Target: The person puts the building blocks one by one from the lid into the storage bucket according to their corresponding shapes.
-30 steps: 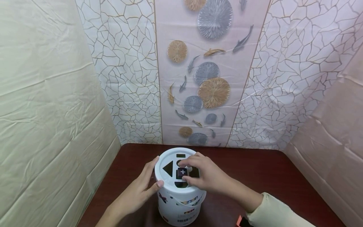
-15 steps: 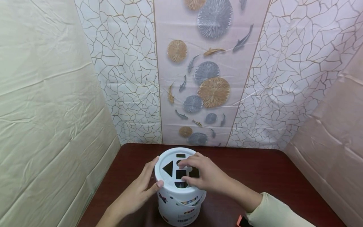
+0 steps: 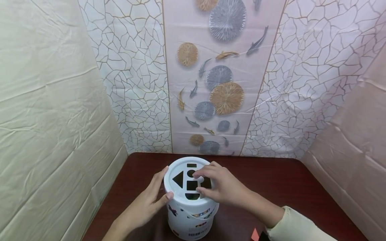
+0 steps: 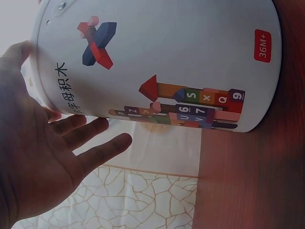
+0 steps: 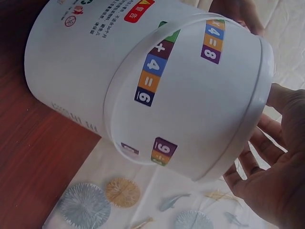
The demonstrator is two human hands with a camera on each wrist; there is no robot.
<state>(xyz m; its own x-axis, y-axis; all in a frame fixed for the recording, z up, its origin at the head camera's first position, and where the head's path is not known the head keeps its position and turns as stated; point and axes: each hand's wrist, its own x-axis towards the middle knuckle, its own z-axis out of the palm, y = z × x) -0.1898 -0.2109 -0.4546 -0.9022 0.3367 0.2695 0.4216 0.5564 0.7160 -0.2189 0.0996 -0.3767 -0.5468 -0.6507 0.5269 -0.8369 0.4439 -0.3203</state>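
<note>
The right hand hides part of the lid, so one dark hole under it cannot be seen whole. A red thing by the sleeve is cut off at the bottom edge, and I cannot tell what it is. Inside the holes it is too dark to see.

The white toy bucket stands upright on the dark red table, between the two hands. Its lid has a triangle hole, a square hole and a round hole. Bright block pictures, sums and a red "36M+" label are on its side. Its white handle hangs down.

The left hand touches the rim with loose, spread fingers. The right hand's fingers bend over the lid, thumb apart, gripping nothing.
</note>
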